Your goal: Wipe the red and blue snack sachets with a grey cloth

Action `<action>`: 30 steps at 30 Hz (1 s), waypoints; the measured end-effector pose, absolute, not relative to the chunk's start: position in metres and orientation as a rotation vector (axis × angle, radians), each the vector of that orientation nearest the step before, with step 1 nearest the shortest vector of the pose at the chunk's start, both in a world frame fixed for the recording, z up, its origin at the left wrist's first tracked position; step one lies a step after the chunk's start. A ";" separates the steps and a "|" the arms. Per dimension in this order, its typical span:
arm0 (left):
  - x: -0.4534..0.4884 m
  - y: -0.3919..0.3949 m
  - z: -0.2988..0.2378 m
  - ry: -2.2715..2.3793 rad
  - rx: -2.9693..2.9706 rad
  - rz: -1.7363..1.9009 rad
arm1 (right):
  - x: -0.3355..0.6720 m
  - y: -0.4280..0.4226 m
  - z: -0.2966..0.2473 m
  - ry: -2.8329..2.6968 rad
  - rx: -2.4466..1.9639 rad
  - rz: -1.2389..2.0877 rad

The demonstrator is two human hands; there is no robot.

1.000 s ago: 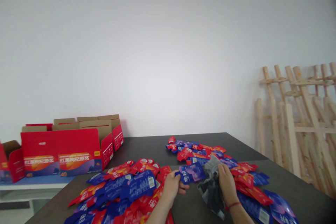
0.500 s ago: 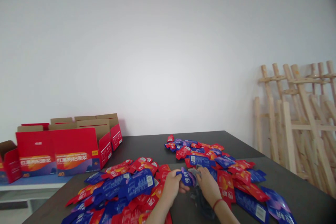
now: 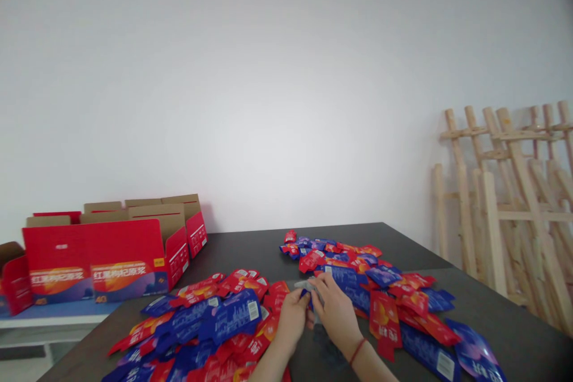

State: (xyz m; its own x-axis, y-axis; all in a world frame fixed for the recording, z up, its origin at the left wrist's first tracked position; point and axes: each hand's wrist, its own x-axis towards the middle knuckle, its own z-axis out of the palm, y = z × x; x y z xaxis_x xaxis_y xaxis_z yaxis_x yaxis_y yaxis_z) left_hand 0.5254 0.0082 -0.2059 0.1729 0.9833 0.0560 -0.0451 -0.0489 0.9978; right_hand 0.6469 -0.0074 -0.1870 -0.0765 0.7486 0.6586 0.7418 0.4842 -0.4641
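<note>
My left hand (image 3: 292, 315) is closed on a blue pouch (image 3: 306, 294), mostly hidden between my hands. My right hand (image 3: 332, 309), with a red cord at its wrist, presses a thin grey cloth (image 3: 304, 285) over the pouch. Both hands meet just above the dark table (image 3: 308, 364). Left of my left hand lies a heap of red and blue pouches (image 3: 237, 316). Another spread of red and blue pouches (image 3: 385, 316) lies to the right and behind my right hand.
Red printed cartons (image 3: 128, 256) with raised brown flaps stand at the left on a white shelf unit (image 3: 58, 317). Wooden easel-like frames (image 3: 514, 209) lean by the wall at the right. A white wall (image 3: 286, 89) rises behind the table.
My right hand has moved left with the grey cloth, up against my left hand. The blue pouch's printed face, visible earlier, is now mostly covered.
</note>
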 end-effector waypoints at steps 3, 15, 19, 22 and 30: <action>0.519 0.010 -0.204 1.002 1.294 1.152 | 0.654 0.001 -0.203 -1.741 -1.401 0.009; 0.518 0.013 -0.209 0.792 0.752 1.315 | 0.707 0.019 -0.195 -1.427 -1.382 0.199; 0.521 0.009 -0.208 0.815 1.045 1.177 | 0.706 0.012 -0.192 -1.449 -1.316 0.206; 0.511 0.007 -0.202 0.930 1.370 0.935 | 0.705 0.010 -0.196 -1.460 -1.322 0.186; 0.487 0.018 -0.188 1.078 1.677 0.951 | 0.705 0.007 -0.193 -1.488 -1.296 0.168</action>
State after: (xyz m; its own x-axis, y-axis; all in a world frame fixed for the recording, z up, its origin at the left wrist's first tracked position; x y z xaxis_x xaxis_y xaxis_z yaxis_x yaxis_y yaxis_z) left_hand 0.4870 0.0175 -0.1884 0.3243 0.9370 0.1297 0.2456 -0.2159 0.9450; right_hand 0.7049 0.0068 -0.1934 0.2005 0.7652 0.6118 0.6095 0.3915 -0.6894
